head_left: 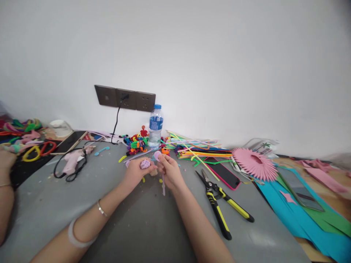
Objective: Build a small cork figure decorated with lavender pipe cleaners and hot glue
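Note:
My left hand (137, 171) is closed around a small bumpy lilac piece (145, 164) that looks like twisted pipe cleaner. Close to its right, my right hand (170, 171) pinches a lilac coil (157, 155), with a straight lilac strip (163, 185) hanging below the fingers. The two hands are a little apart above the grey table mat (137, 226). Just behind them are small colourful fuzzy figures (136, 144) and a water bottle (155, 126).
Yellow-and-black pruning shears (216, 201) lie open at the right, near a pink-edged phone (223, 174) and a pipe cleaner bundle (205, 151). A pink glue gun (71, 162) with a black cable lies left. Another person's arm (6, 197) shows at the far left.

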A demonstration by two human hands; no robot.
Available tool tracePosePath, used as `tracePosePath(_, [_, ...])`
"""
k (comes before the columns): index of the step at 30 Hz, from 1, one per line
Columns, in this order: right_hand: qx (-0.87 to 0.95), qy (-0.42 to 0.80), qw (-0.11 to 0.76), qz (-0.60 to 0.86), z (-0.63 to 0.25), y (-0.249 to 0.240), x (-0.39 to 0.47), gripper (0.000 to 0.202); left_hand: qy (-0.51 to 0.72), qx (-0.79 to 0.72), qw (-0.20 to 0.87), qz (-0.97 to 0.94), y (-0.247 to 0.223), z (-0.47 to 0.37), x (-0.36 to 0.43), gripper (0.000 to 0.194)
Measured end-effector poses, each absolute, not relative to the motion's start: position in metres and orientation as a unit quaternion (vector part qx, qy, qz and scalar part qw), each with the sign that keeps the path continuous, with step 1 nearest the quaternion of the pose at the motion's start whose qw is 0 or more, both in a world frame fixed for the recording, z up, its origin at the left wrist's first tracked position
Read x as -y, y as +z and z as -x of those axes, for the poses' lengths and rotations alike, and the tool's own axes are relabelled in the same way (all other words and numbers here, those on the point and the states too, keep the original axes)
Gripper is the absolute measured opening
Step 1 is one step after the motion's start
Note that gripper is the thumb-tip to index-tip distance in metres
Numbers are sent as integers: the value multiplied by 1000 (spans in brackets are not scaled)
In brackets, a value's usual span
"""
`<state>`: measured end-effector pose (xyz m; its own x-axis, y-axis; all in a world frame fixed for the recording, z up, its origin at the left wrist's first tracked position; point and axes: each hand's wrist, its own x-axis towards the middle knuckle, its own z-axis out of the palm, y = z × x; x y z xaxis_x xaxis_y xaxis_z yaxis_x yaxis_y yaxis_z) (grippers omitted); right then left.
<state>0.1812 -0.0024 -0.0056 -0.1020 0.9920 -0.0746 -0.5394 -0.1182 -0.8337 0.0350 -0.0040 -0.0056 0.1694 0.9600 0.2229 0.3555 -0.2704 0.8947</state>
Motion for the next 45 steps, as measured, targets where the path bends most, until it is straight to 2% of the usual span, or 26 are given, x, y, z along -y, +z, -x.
tracePosePath(4, [340, 681, 557, 332, -187, -2, 1, 41, 390, -486, 304, -721, -4, -30, 1, 31])
tracePosePath(9, [370, 709, 508, 320, -186, -1, 5, 39, 384, -430, 221, -786, -10, -23, -5, 4])
tracePosePath(12, [387, 720, 488, 306, -183, 0, 8, 42, 383, -383, 195, -818, -12, -20, -7, 18])
tracePosePath(15, [397, 720, 480, 306, -181, 0, 9, 42, 382, -363, 192, -828, -13, -19, -8, 23])
tracePosePath(24, [412, 706, 472, 330, -180, -5, 10, 39, 393, -371, 209, -815, -15, -21, -9, 25])
tracePosePath(33, [402, 713, 466, 336, -178, -6, 11, 38, 390, -387, 208, -809, -14, -22, -7, 20])
tracePosePath(45, [400, 713, 463, 342, -181, -6, 9, 41, 378, -385, 156, -827, -15, -19, -9, 28])
